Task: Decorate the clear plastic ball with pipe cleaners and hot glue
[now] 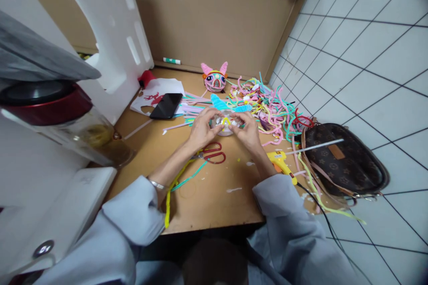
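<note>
My left hand (pixel 201 128) and my right hand (pixel 248 130) meet over the middle of the brown table (pixel 207 196). Together they hold a small clear round piece (pixel 226 124) with a yellow pipe-cleaner bit on top. A blue fuzzy shape (pixel 224 104) lies just beyond my fingers. Red-handled scissors (pixel 214 153) rest under my left wrist, and a yellow glue gun (pixel 281 163) lies beside my right wrist. A long yellow pipe cleaner (pixel 171 191) runs along my left forearm.
A tangle of coloured pipe cleaners (pixel 267 102) covers the far right. A pink finished mask figure (pixel 214 78) stands at the back, a black phone (pixel 166 105) on white paper at left. A brown patterned bag (pixel 344 160) sits at the right edge, a jar (pixel 83 133) at left.
</note>
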The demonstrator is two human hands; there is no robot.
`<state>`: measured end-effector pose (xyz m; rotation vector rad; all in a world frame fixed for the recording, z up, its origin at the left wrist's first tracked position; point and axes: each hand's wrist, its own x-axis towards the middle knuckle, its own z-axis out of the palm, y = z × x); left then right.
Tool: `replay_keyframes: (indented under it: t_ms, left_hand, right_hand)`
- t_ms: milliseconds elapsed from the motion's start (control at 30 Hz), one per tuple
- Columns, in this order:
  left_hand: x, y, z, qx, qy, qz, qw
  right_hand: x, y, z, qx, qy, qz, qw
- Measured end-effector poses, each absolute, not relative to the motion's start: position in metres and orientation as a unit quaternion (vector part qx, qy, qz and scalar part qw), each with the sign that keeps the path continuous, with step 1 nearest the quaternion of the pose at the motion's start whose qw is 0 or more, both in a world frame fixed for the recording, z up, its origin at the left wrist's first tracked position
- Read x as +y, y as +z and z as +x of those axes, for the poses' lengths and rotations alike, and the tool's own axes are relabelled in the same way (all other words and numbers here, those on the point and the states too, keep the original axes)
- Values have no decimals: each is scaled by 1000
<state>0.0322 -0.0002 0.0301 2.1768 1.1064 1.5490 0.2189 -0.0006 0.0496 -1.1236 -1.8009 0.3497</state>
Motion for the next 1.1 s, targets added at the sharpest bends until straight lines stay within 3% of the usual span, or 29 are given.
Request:
replay_keyframes:
  t_ms: [300, 1100]
  left_hand:
    - [-1, 34, 29, 392, 498, 762, 135]
    - [1, 29, 26, 340, 556, 748, 123]
  right_hand:
    - [-1, 47, 223, -740, 168, -443, 477]
    - [-9, 46, 218, -729, 173, -441, 494]
